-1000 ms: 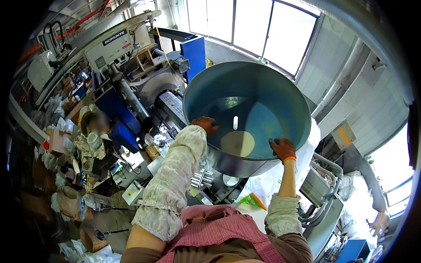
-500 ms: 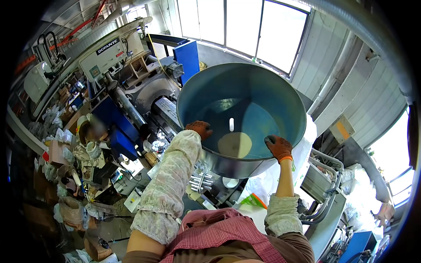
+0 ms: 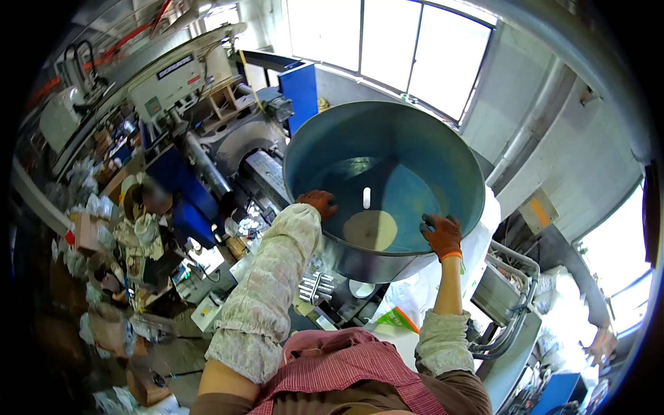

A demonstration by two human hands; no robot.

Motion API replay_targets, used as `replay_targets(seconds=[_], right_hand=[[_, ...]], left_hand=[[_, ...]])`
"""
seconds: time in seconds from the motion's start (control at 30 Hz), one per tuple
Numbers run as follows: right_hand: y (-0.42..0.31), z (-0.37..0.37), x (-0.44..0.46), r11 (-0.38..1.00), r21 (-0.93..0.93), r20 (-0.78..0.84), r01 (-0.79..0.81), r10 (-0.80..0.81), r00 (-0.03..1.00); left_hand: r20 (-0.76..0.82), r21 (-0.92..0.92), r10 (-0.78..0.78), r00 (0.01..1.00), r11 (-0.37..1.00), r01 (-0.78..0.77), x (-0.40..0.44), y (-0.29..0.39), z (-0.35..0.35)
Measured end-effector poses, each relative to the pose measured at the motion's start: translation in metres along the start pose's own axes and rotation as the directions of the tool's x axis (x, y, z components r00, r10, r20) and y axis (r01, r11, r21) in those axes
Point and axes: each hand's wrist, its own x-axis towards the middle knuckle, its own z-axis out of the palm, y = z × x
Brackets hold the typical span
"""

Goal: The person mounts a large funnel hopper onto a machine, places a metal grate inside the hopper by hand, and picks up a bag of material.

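Note:
In front of me stands a wide, round metal hopper (image 3: 384, 259), its bluish inside facing up. At its centre a white rod (image 3: 366, 198) sticks up, and a pale round patch (image 3: 371, 230) of what looks like material lies on the bottom. My left hand (image 3: 319, 205), in a dark orange-brown work glove, is closed over the hopper's near left rim. On the near right rim rests my right hand (image 3: 443, 236), gloved alike, its fingers hooked inward over the edge with small gaps between them. The thumbs are mostly hidden.
A machine with a white housing (image 3: 169, 83) and blue panels fills the left. Below the hopper are a magnet-like grid of metal bars (image 3: 316, 288) and a white sack (image 3: 408, 297). Metal pipe rails (image 3: 515, 332) stand at right. Another person (image 3: 153, 197) is at far left.
The view has shifted slightly, so the hopper sits a little further right. My right hand's fingers look a bit more spread on the rim. The left hand keeps its place.

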Motion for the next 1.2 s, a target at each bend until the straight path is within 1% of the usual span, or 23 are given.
replay_targets(seconds=[0.03, 0.07, 0.1, 0.13, 0.17, 0.2, 0.23, 0.27, 0.3, 0.37, 0.43, 0.5, 0.57, 0.63, 0.67, 0.73, 0.83, 0.9, 0.93, 1.0, 1.13, 1.17, 1.2], right_hand=[[0.003, 0.004, 0.002, 1.000, -0.004, 0.015, 0.030, -0.030, 0.999], [0.011, 0.013, 0.003, 0.986, 0.123, -0.106, 0.109, -0.097, 0.990], [0.018, 0.022, 0.004, 0.946, 0.248, -0.222, 0.207, -0.153, 0.963], [0.020, 0.025, 0.004, 0.944, 0.264, -0.214, 0.200, -0.145, 0.966], [0.017, 0.027, 0.008, 0.936, 0.283, -0.194, 0.210, -0.158, 0.968], [0.023, 0.026, 0.010, 0.887, 0.448, -0.088, 0.110, -0.078, 0.993], [0.021, 0.022, 0.007, 0.948, 0.306, -0.136, 0.093, -0.054, 0.989], [0.021, 0.019, 0.008, 0.965, 0.261, -0.121, 0.030, 0.002, 0.993], [0.017, 0.014, 0.007, 0.964, 0.261, -0.145, 0.056, -0.018, 0.989], [0.009, 0.010, 0.006, 0.971, 0.233, -0.024, -0.053, 0.060, 0.998], [0.011, 0.012, 0.008, 0.982, 0.175, -0.022, -0.064, 0.069, 0.997], [0.011, 0.012, 0.008, 0.981, 0.182, -0.007, -0.069, 0.072, 0.997], [0.011, 0.012, 0.008, 0.978, 0.190, 0.002, -0.085, 0.086, 0.996], [0.012, 0.013, 0.008, 0.983, 0.157, -0.022, -0.095, 0.100, 0.995], [0.012, 0.013, 0.008, 0.983, 0.157, -0.021, -0.095, 0.100, 0.995], [0.011, 0.011, 0.007, 0.980, 0.199, -0.066, 0.006, 0.008, 0.998], [0.006, 0.006, 0.003, 0.978, 0.206, -0.050, -0.011, 0.022, 0.999], [0.015, 0.013, 0.005, 0.983, 0.176, -0.104, 0.043, -0.025, 0.994], [0.016, 0.013, 0.007, 0.971, 0.235, -0.055, 0.048, -0.036, 0.998], [0.014, 0.011, 0.007, 0.978, 0.209, -0.015, 0.021, -0.018, 1.000], [0.025, 0.021, 0.014, 0.987, 0.160, -0.016, 0.025, -0.023, 1.000], [0.021, 0.017, 0.012, 0.986, 0.159, -0.010, 0.044, -0.043, 0.999], [0.017, 0.012, 0.008, 0.989, 0.147, 0.013, 0.016, -0.018, 1.000]], left_hand=[[-0.019, 0.005, 0.029, 0.999, 1.000, -0.028, -0.002, -0.001, -0.001], [0.013, 0.026, 0.023, 1.000, 0.999, -0.023, 0.008, -0.008, 0.011], [-0.026, 0.022, 0.010, 1.000, 1.000, -0.010, 0.003, -0.004, 0.010], [-0.013, 0.053, 0.034, 0.999, 0.998, -0.033, 0.005, -0.005, 0.013], [0.020, -0.005, -0.042, 0.999, 0.999, 0.042, 0.001, -0.008, 0.012], [-0.055, 0.010, 0.019, 0.998, 1.000, -0.018, 0.011, -0.013, 0.023], [-0.031, -0.035, 0.045, 0.999, 0.998, -0.046, -0.004, 0.000, 0.001], [-0.081, -0.011, 0.038, 0.996, 0.999, -0.039, -0.006, 0.004, 0.000], [-0.085, -0.020, -0.036, 0.996, 0.999, 0.034, -0.004, 0.002, 0.003], [-0.041, -0.036, 0.009, 0.999, 0.999, -0.010, 0.002, -0.005, 0.007], [-0.097, -0.010, 0.011, 0.995, 1.000, -0.012, 0.002, -0.002, 0.009], [-0.129, -0.029, -0.004, 0.992, 1.000, 0.001, -0.003, 0.000, 0.008], [-0.072, -0.041, -0.046, 0.996, 0.998, 0.044, -0.006, 0.003, 0.002], [-0.086, -0.039, -0.055, 0.995, 0.998, 0.052, -0.005, 0.003, 0.006], [-0.105, -0.037, -0.051, 0.993, 0.998, 0.047, -0.004, 0.002, 0.008], [-0.125, -0.036, -0.049, 0.991, 0.998, 0.045, 0.001, 0.001, 0.014], [-0.205, -0.040, -0.112, 0.972, 0.994, 0.106, 0.019, -0.002, 0.036], [-0.366, -0.099, 0.047, 0.929, 0.991, -0.089, 0.030, -0.008, 0.046], [-0.281, -0.089, -0.072, 0.957, 0.995, 0.049, 0.045, -0.002, 0.054], [-0.224, -0.103, -0.031, 0.974, 0.995, 0.008, 0.009, 0.001, 0.024], [-0.193, 0.007, -0.016, 0.981, 1.000, 0.018, 0.012, 0.000, 0.023], [-0.197, 0.000, -0.036, 0.980, 0.999, 0.037, 0.006, 0.002, 0.017], [-0.150, -0.059, -0.005, 0.989, 0.998, -0.003, 0.002, 0.004, 0.006]])
